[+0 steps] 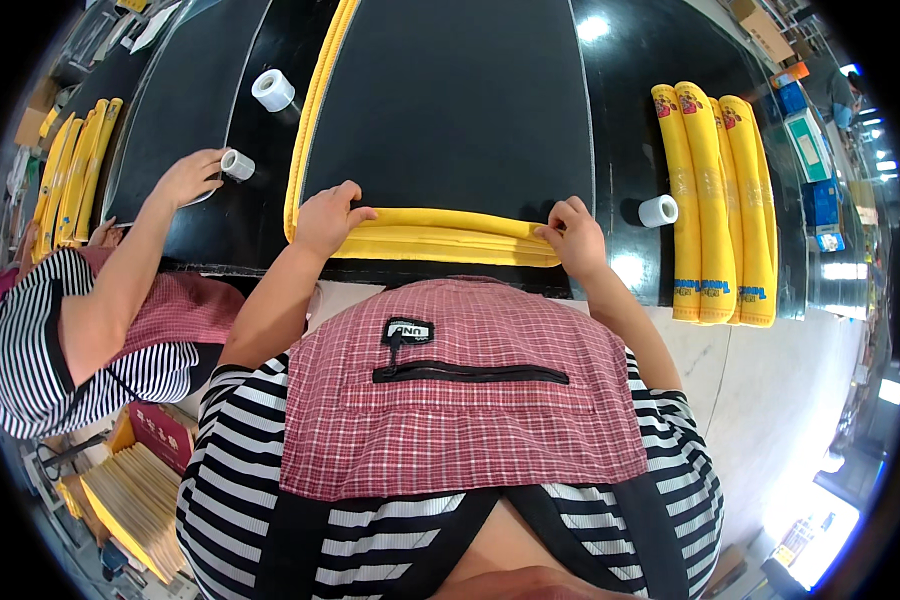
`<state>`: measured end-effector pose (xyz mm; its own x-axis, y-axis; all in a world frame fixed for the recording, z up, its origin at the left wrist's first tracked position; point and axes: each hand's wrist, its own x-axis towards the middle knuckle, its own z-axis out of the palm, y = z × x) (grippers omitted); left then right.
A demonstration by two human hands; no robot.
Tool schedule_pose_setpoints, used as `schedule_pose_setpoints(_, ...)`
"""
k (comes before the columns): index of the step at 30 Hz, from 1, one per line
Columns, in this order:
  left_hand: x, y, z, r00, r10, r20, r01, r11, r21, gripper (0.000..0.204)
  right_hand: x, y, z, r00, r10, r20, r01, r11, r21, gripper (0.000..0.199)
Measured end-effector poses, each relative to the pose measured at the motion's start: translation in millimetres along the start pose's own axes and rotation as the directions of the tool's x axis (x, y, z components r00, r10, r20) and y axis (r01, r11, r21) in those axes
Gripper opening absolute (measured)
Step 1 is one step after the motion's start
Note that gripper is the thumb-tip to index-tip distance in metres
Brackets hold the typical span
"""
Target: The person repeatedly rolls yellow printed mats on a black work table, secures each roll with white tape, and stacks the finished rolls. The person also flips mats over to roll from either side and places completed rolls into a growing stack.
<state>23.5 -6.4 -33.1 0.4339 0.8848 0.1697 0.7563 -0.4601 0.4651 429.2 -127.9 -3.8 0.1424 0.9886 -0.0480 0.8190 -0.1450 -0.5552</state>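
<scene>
1. The far end of the black sheet (450, 100) is cut off at the top, along with the table's (620, 125) far edge.
2. At the near edge, some fingers of the left hand (328, 222) and right hand (577, 236) are hidden; their grip on the yellow roll (450, 243) cannot be told.
3. By the near-left corner, a co-worker's hand (105, 234) is mostly hidden.
4. Near the right edge, some yellow tubes (703, 200) are partly covered by others.
5. Beyond that edge, a grey shape (841, 100) is too blurred to tell.

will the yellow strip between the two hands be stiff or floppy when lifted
The yellow strip is probably floppy, since it lies in layered folds. It may sag in the middle, as the left hand and right hand sit near its ends.
</scene>
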Motion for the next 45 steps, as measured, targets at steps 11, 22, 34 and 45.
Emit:
schedule_pose_setpoints(11, -2.8, -7.1, -0.3, 0.966, 0.259, -0.022, -0.257, 0.964, 0.062, 0.034, -24.8, 17.7, 3.8, 0.958, -0.274, -0.079, 0.266, 0.959, -0.098, 0.025)
schedule_pose_setpoints(22, 22.2, -21.9, -29.6, 0.925, 0.309, 0.223, -0.300, 0.951, -0.071, 0.017, 17.7, 16.7, -12.0, 0.989, -0.140, 0.044, 0.145, 0.978, -0.150, 0.020)
schedule_pose_setpoints(34, -28.7, 31.8, 7.8, 0.993, 0.119, 0.003, -0.114, 0.942, 0.317, 0.040, -37.2, 3.8, 31.3, 0.958, -0.262, -0.113, 0.183, 0.868, -0.461, 0.055)
schedule_pose_setpoints(45, 69.4, 29.4, 36.9, 0.994, -0.061, 0.088, 0.014, 0.889, 0.457, 0.083, 80.4, 2.1, 18.6, 0.990, -0.114, -0.086, 0.063, 0.886, -0.459, 0.081)
